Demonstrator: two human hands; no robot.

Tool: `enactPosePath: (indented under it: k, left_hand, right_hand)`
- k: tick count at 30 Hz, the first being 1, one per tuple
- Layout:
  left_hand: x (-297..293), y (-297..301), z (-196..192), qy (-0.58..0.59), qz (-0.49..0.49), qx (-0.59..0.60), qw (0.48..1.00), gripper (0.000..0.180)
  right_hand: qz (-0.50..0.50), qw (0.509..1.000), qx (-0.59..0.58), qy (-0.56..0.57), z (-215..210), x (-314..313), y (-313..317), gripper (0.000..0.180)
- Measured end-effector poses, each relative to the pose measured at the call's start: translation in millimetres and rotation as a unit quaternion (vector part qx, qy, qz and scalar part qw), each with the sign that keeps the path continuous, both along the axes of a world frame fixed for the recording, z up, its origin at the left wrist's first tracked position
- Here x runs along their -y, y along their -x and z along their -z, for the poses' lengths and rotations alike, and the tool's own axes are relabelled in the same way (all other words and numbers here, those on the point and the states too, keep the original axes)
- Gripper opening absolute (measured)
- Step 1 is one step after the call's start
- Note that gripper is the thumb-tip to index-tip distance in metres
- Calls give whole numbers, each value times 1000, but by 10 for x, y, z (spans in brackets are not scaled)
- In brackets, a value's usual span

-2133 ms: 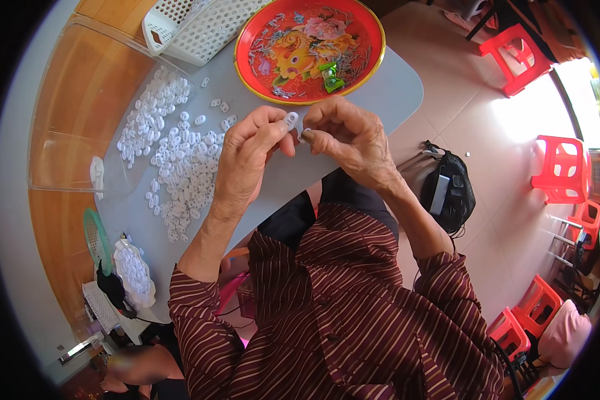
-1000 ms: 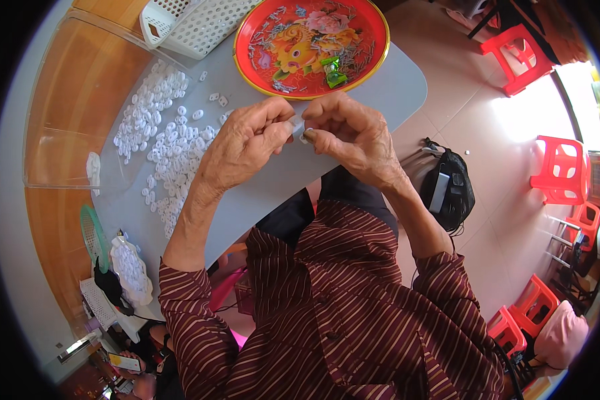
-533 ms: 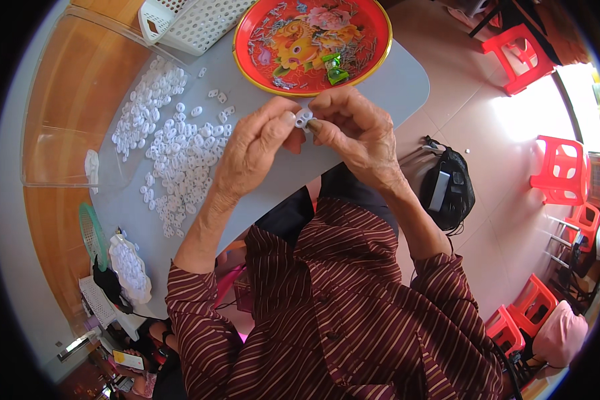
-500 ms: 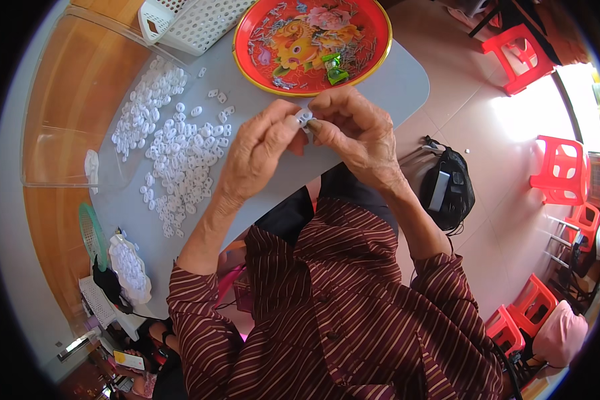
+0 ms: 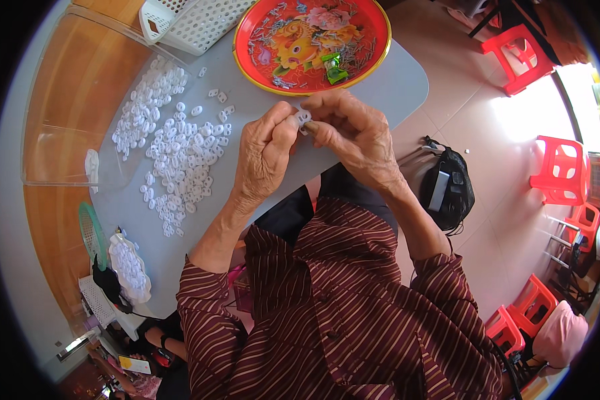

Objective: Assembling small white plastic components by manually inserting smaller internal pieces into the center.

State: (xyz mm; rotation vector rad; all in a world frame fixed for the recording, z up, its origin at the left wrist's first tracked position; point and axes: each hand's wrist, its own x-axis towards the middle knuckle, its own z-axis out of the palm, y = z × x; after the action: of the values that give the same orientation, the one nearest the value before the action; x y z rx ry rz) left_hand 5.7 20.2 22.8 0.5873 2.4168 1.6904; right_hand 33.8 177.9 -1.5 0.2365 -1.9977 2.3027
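Between my two hands, just in front of the round tray, is a small white plastic oval piece with holes [image 5: 303,117]. My left hand [image 5: 267,143] pinches it from the left, thumb and curled fingers together. From the other side my right hand [image 5: 357,137] presses it with thumb and forefinger, the thumb lying at its lower edge. Whether anything smaller sits in the fingertips is hidden. To the left, a heap of similar white plastic pieces [image 5: 183,157] spreads over the grey table [image 5: 247,217]. The red flowered tray [image 5: 245,70] carries many small metal screws or pins [image 5: 363,53].
A green wrapped packet [image 5: 335,69] lies in the tray. Behind stands a white perforated basket [image 5: 203,30]. A clear plastic sheet [image 5: 60,133] edges the table's left. A white bag of pieces [image 5: 130,270] sits near-left. Right, a black bag [image 5: 450,190] and red stools [image 5: 560,170] occupy the floor.
My left wrist and forearm have shifted slightly right, and the left hand has turned a little. Both hands keep the white piece in about the same place.
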Motion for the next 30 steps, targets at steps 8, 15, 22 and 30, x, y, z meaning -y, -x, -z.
enactPosePath:
  k: [8, 15, 22, 30]
  left_hand:
    - [13, -12, 131, -36, -19, -23, 999, 21]
    - [24, -16, 150, -32, -4, -8, 999, 21]
    - [39, -21, 217, -52, 13, -47, 997, 18]
    - [17, -54, 167, -46, 18, -51, 998, 16]
  right_hand:
    - [5, 988, -86, -125, 22, 11, 10, 34]
    - [27, 977, -138, -158, 50, 31, -7, 31]
    - [16, 974, -145, -173, 13, 24, -18, 25]
    - [28, 971, -157, -176, 70, 43, -46, 23]
